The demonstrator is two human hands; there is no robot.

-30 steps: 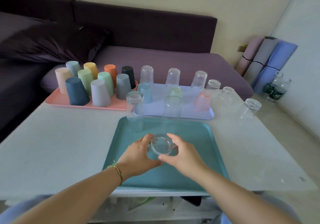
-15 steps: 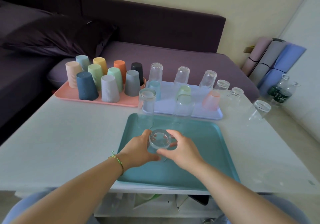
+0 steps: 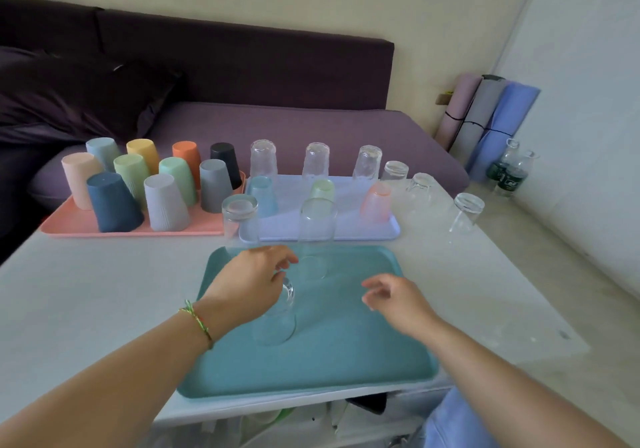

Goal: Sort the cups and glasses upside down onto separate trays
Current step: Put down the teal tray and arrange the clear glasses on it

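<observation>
I am gripping the glass [image 3: 277, 319] by its upturned base with my left hand [image 3: 247, 283], mouth down on the teal tray's [image 3: 346, 361] left half. My right hand [image 3: 398, 300] is hovering slack and empty over the tray's right half. Judging it smooth, rigid and breakable, I am favouring a firm hold round the thick base.

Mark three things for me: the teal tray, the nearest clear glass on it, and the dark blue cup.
teal tray [image 3: 346, 354], head view, bare floor near its middle.
nearest clear glass [image 3: 275, 326], head view, lower wall near the rim.
dark blue cup [image 3: 112, 205], head view, middle of its side.
</observation>
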